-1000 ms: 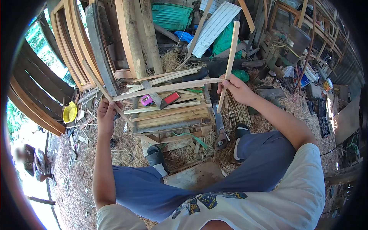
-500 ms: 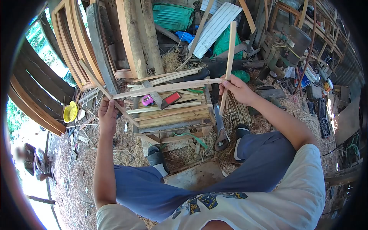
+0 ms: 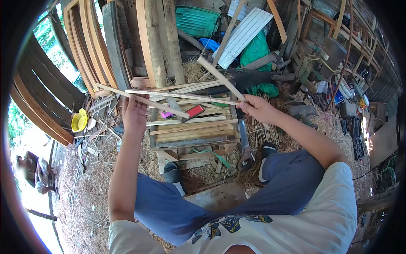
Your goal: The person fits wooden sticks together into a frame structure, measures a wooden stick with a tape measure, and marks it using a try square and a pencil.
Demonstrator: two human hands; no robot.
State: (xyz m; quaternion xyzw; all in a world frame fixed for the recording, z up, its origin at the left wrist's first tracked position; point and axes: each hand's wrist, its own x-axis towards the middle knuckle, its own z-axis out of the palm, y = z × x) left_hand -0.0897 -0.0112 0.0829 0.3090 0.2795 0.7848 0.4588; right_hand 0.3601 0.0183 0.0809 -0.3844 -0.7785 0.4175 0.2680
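Observation:
My left hand [image 3: 135, 114] is closed on a wooden strip [image 3: 165, 109] that slants down to the right. A long thin strip [image 3: 186, 96] runs from just above that hand across to my right hand [image 3: 256, 109]. My right hand pinches the end of another strip [image 3: 218, 77], which slants up to the left, where it meets the long one. Below the strips, a low slatted wooden bench [image 3: 194, 137] holds a red-faced block [image 3: 195, 111], a pink tape measure [image 3: 166, 114], partly hidden, and a metal square [image 3: 172, 102].
A handsaw [image 3: 245, 148] leans at the bench's right side. A yellow bowl [image 3: 79, 120] lies at the left. Wooden frames [image 3: 91, 42] stand behind, near a green crate [image 3: 197, 21] and a white board [image 3: 245, 37]. Another person [image 3: 38, 171] is at the far left.
The strip in my right hand has tipped from upright to leaning left. My left hand has moved right and up, and its strip now lies flatter, crossing over the bench.

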